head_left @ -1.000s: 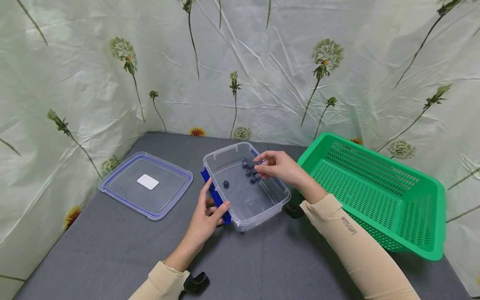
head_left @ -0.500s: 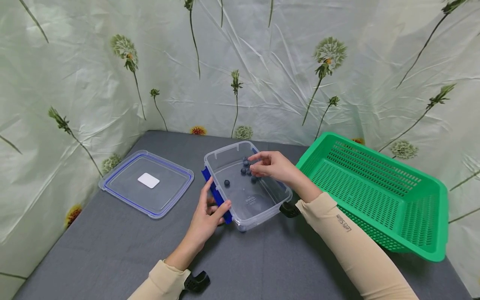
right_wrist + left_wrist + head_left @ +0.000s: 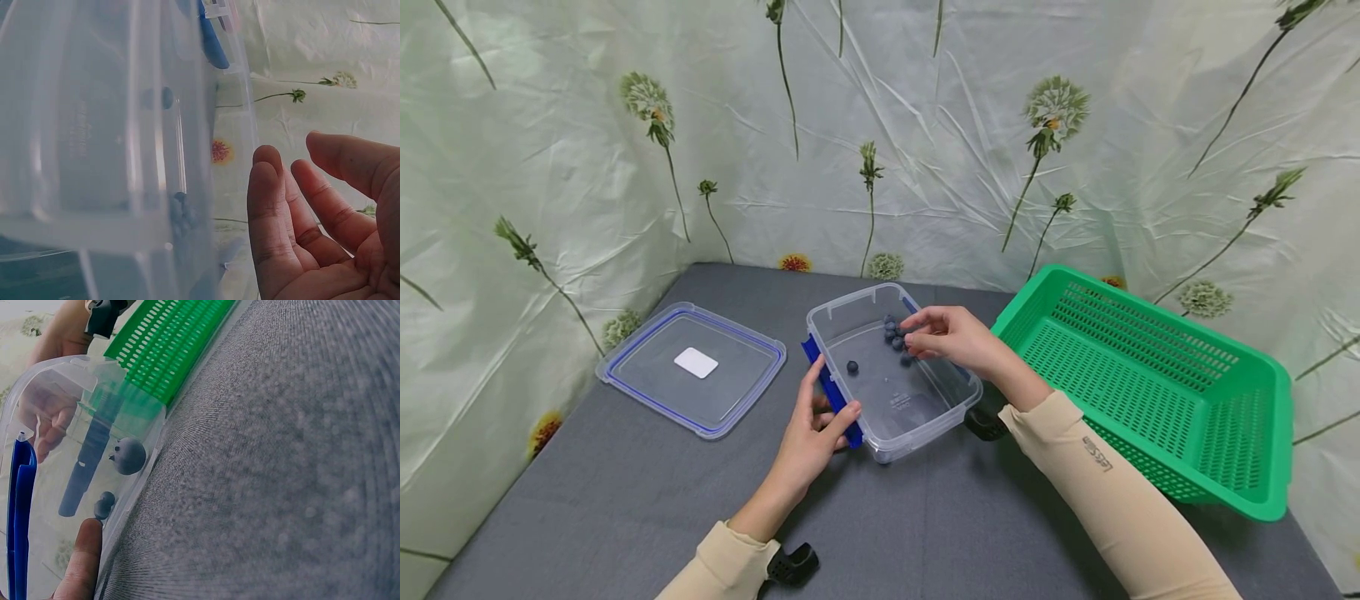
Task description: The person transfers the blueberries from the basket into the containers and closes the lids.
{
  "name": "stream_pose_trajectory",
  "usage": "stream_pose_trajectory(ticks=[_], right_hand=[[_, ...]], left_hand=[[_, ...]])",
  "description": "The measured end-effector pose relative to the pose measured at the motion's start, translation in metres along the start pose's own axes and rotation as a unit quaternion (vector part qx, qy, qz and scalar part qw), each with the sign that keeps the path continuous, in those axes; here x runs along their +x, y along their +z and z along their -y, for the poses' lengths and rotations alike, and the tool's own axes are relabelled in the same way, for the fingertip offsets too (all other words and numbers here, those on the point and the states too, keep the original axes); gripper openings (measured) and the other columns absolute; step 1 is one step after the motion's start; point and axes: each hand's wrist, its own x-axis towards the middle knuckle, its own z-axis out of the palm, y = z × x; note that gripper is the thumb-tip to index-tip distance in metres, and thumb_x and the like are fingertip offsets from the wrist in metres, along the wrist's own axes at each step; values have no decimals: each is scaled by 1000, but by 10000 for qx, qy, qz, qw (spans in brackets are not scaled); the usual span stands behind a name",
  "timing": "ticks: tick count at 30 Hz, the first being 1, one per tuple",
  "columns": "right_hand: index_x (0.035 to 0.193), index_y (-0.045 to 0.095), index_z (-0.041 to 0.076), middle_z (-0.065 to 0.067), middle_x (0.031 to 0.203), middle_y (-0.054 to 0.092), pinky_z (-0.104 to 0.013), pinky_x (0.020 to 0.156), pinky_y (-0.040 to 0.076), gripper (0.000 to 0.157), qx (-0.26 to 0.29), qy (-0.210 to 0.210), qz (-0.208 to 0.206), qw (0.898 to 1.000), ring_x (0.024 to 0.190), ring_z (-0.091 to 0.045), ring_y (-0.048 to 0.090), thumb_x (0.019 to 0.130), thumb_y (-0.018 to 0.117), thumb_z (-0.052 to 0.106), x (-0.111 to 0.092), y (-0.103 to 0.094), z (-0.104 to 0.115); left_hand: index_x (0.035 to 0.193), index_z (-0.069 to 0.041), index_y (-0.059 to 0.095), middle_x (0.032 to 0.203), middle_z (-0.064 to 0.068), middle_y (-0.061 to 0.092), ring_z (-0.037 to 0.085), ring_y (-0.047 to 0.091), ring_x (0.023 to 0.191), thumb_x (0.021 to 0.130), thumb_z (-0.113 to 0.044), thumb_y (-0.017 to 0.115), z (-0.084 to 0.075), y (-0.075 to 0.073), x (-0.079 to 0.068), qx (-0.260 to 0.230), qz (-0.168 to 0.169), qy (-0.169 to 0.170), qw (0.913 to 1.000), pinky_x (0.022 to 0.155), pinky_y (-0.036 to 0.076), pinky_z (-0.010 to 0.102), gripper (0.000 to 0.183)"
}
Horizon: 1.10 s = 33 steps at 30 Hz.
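Observation:
In the head view a clear plastic food container (image 3: 917, 396) with blue latches stands tilted on the cloth. One blueberry (image 3: 852, 367) lies by its left wall, and several blueberries (image 3: 895, 337) cluster toward its right side. My left hand (image 3: 808, 433) holds the left side at the blue latch (image 3: 832, 392). Over the cluster is my right hand (image 3: 953, 335), thumb and fingers bent. The right wrist view shows the right hand's fingers (image 3: 267, 219) apart, with nothing visible between them. In the left wrist view, a left finger (image 3: 84, 556) lies at the container's wall.
The container's lid (image 3: 647, 383), with a blue seal and white label, lies flat at the left. A green perforated basket (image 3: 1217, 350) stands to the right, beside the right forearm. Behind the grey cloth (image 3: 880, 542) hangs a flower-patterned curtain (image 3: 955, 167).
My right hand has shifted slightly left over the blueberries, then a little back right. The left hand, container, lid and basket stay in place.

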Motion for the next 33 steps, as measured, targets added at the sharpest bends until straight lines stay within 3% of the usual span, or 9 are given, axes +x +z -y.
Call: stream_pose_trajectory(ticks=[11,17,23,29,33], right_hand=[[137,68,3,-25,123,75,-56,104,58,36,-125,-25,-64,9999,102,-21,77,106,70,20,-7,-2,-3],[136,69,2,-15,115,78,-55,102,60,35,-136,-117,-39,9998,100,-19,76,106,70,19,-13,0,1],[132,71,6,-13,115,78,-53,100,62,29,-162,-235,-29,9996,98,-18,76,105,71,18,-17,5,7],[131,71,6,-12,111,78,-48,97,63,28,-114,-409,130,9990,99,-23,76,105,71,19,-18,15,19],[130,71,7,-15,112,77,-42,94,64,27,-192,-593,319,9975,97,-18,75,105,70,19,-18,27,29]], left_hand=[[171,-43,16,134,21,56,20,72,105,103,-27,75,-1,1,0,29,-32,-28,10000,78,63,31,91],[171,-42,17,132,19,57,20,71,105,103,-27,75,-2,0,-1,103,-79,-79,9999,78,62,33,91],[171,-39,17,132,19,55,21,71,109,103,-26,76,-3,-2,-2,69,-100,-137,9998,81,64,35,91],[170,-32,22,129,17,50,22,71,110,104,-25,74,-10,-10,-2,-47,-222,-129,9997,88,66,42,85],[170,-27,23,133,17,47,25,68,112,106,-23,72,-18,-22,-2,-173,-255,-117,9995,92,66,46,80]])
